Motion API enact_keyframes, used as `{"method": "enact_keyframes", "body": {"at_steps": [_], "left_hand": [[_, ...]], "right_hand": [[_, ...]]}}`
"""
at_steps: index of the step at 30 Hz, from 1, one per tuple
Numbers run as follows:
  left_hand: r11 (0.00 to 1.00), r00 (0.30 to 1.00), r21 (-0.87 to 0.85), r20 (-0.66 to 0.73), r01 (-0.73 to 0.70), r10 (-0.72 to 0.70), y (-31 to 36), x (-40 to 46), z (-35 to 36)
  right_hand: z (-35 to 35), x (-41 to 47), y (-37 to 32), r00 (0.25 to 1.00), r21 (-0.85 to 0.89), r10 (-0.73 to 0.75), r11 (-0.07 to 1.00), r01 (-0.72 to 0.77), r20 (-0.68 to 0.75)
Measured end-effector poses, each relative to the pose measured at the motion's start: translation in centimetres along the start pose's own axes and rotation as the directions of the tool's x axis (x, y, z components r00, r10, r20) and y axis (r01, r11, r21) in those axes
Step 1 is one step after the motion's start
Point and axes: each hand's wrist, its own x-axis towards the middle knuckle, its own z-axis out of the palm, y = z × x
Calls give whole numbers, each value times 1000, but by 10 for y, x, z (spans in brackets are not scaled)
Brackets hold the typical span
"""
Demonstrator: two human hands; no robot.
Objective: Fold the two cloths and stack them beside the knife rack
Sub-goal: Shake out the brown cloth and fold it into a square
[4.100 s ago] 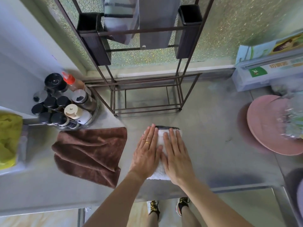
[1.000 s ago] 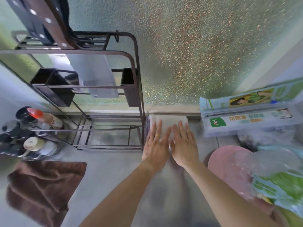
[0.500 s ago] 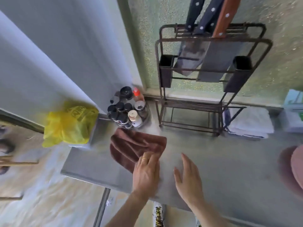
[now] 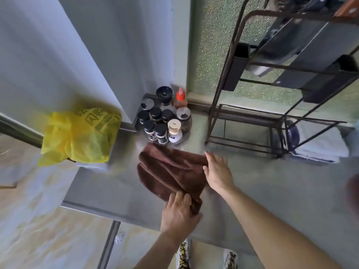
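yellow bag hangs off desk left edge | spice jars back corner | brown cloth bunched near front edge, left hand grip clamped on its near corner, right hand flat, fingers apart on its right edge | knife rack | white cloth folded right beside it, bare desk in front

Plush matt brown cloth on smooth, dull-sheened metal counter; crinkly yellow plastic bag.
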Motion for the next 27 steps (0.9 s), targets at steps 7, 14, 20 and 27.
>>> {"method": "enact_keyframes", "body": {"at_steps": [7, 14, 20, 27], "left_hand": [[997, 996, 50, -58, -57, 60, -7, -7, -16], [969, 942, -88, -269, -230, 199, 54, -14, -129], [891, 874, -145, -312, -431, 373, 133, -51, -239], [896, 889, -117, -233, -428, 395, 216, -21, -274]], "right_hand": [[-8, -22, 12, 986, 203, 165, 965, -167, 27], [-127, -130, 54, 915, 633, 389, 737, -238, -109], [-281, -210, 80, 944, 808, 263, 590, 4, -197], [-358, -233, 139, 978, 594, 172, 801, -69, -120]]}}
